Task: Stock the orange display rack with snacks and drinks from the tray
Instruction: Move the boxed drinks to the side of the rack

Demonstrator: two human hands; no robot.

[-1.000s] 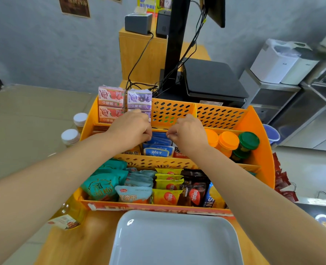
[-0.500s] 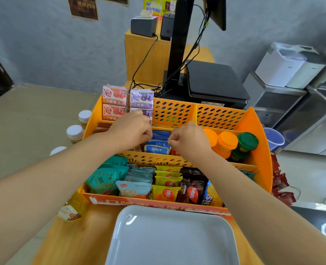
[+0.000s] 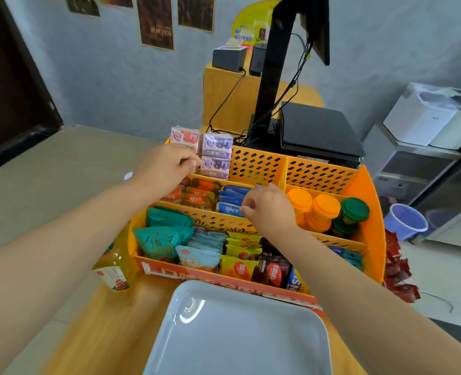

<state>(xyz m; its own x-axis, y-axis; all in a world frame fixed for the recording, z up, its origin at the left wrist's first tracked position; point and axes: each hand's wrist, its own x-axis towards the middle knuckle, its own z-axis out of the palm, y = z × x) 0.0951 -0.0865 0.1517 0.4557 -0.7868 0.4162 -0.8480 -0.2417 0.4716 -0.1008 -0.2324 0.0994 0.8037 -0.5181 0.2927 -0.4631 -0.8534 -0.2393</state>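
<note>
The orange display rack (image 3: 370,212) stands on the wooden counter, with the white tray (image 3: 240,334) in front of it holding nothing. My right hand (image 3: 269,207) hovers over the middle tier, its curled fingertips pinching the front blue packet (image 3: 230,209). My left hand (image 3: 167,166) is raised above the orange-brown snack packs (image 3: 199,197), beside the purple drink cartons (image 3: 215,155). Its fingers are curled and I see nothing in them. Orange-capped bottles (image 3: 324,207) and green-capped bottles (image 3: 355,209) fill the middle tier's right side. Teal, yellow and brown packets fill the front tier.
A yellow drink bottle (image 3: 115,263) stands against the rack's left side. Red sachets (image 3: 397,269) lie to its right, near a purple cup (image 3: 405,220). Behind the rack are a black till (image 3: 315,128) with cables and a monitor post.
My left hand has lifted off the blue packets and moved left and up toward the cartons. The right hand stays at the blue packets. My head has tipped up, so more wall shows.
</note>
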